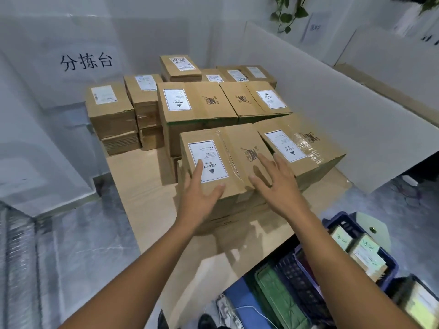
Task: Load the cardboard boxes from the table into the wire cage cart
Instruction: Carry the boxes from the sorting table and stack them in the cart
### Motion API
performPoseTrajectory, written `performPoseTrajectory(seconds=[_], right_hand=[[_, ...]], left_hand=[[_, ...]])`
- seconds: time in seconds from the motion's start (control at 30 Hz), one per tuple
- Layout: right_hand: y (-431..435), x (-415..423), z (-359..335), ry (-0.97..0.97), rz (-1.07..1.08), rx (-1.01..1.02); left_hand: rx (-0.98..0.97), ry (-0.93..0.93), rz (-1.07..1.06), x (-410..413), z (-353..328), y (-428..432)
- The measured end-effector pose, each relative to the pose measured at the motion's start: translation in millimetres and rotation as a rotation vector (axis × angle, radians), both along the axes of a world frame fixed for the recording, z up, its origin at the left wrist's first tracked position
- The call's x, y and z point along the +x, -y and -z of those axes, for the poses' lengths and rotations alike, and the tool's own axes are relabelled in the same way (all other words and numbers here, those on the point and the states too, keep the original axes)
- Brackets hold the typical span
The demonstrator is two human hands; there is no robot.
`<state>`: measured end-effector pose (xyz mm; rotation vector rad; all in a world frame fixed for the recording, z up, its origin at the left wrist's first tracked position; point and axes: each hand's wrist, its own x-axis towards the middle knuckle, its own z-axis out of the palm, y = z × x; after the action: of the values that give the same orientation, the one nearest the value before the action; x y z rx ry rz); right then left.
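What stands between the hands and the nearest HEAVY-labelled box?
Nothing visible: the left hand and right hand are at the top of the nearest box, fingers spread. The cart is not in view, so that path cannot be judged.

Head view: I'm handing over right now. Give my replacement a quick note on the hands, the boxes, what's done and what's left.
Left hand: open, fingers flat on the nearest box, over its HEAVY label.
Right hand: open, spread on or just above the same box; no grip.
Other boxes: stacked behind it on the table.
Cart: not in view, so the loaded count is unknown.
Left: lift this box, then the rest.
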<state>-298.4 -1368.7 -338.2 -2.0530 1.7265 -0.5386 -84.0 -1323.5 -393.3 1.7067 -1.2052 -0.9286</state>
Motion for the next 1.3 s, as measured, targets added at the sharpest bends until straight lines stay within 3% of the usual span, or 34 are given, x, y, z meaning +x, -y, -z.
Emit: performPoseTrajectory(seconds=[0.33,0.53,0.73,1.0,1.3], right_hand=[[17.4,-31.5,14.2,0.214,-0.138,0.096],[3.0,-35.9,23.1,0.349,-0.162,0.004],[-25.2,-9.8,-1.0,0.357,-0.230,-0.105],[-79.5,99.1,-10.0,0.398,-0.477,-0.073],[-237.3,289.1,10.9,0.286,-0.830,0.017]], left_hand=[[-0.003,-0.115,-0.017,-1.2,-3.6,-35.0],[-0.060,-0.158,-0.083,-12.5,-13.6,-61.7],[-0.170,-0.057,-0.298,-7.2,-24.5,-103.7],[-0.195,-0.079,-0.510,74.5,-30.1,-202.4],[-0.202,-0.116,-0.834,205.9,-10.4,-411.4]])
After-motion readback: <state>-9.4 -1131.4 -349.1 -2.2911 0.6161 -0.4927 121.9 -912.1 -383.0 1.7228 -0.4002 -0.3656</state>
